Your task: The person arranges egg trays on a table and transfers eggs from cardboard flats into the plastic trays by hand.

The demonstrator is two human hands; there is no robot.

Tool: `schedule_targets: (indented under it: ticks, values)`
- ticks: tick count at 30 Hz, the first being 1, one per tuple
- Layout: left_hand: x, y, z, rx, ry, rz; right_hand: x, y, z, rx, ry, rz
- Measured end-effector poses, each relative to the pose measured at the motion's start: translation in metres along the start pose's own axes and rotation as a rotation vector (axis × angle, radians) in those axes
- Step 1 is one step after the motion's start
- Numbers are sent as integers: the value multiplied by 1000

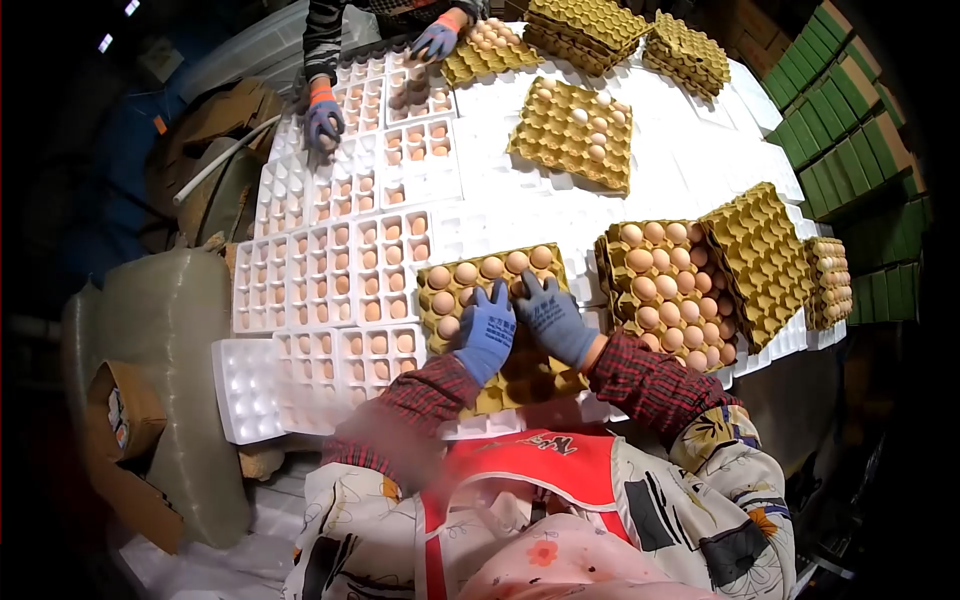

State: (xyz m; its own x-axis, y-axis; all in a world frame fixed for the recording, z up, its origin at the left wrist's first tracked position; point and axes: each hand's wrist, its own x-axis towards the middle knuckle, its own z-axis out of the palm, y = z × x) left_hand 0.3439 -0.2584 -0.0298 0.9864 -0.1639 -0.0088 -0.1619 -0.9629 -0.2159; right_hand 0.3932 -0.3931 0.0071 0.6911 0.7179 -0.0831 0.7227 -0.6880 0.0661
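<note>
A yellow-brown egg tray [495,400] lies in front of me, with eggs along its far and left cells and bare cells nearest me. My left hand [487,332], in a blue-grey glove, reaches into its middle. The fingers bend down, and whatever they close on is hidden beneath them. Beside it, my right hand [557,322], gloved alike, has its fingertips closed around an egg [519,287], only partly visible. To the left, white foam trays [337,330] hold eggs in square cells.
A full egg tray [648,316] sits at right, against a tilted tray without eggs [762,265]. Another tray [575,135] holds several eggs. Across the table, a co-worker's gloved hand [325,122] touches foam cells. Green cartons [840,130] are stacked at far right.
</note>
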Motion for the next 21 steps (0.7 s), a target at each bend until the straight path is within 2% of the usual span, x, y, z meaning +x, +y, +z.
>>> schedule_targets:
  ticks: [2,3,4,8,10,12,13,14,15,16,17,18,20,21]
  values:
    - [4,-15,-3,-20,-41,175,-7,-10,1,-74,16,38]
    - [1,-26,15,-301,72,177,-8,-9,4,38,86,67]
    - [0,-44,-23,-476,50,104,-9,-7,15,32,95,66]
    - [64,-134,-13,-678,305,-165,-10,-3,4,26,77,-4]
    - [112,-182,18,-533,310,-302,-8,4,-3,45,50,-11]
    - [155,-215,43,-445,158,-412,-8,15,-8,367,-3,98]
    - [167,-224,44,-407,38,-387,-4,27,-8,528,-69,160]
    - [178,-231,47,-370,-81,-362,5,43,-20,733,-86,122]
    - [193,-241,70,-417,-11,-350,16,51,-28,851,-42,137]
    - [200,-239,53,-408,-39,-354,28,56,-33,970,3,151]
    - [210,-243,63,-432,0,-289,48,59,-36,947,24,154]
    - [218,-247,73,-458,37,-226,69,60,-25,818,142,164]
    - [231,-252,67,-412,-150,-219,125,58,-22,652,165,119]
    - [234,-256,77,-480,-44,-260,156,59,-17,586,218,58]
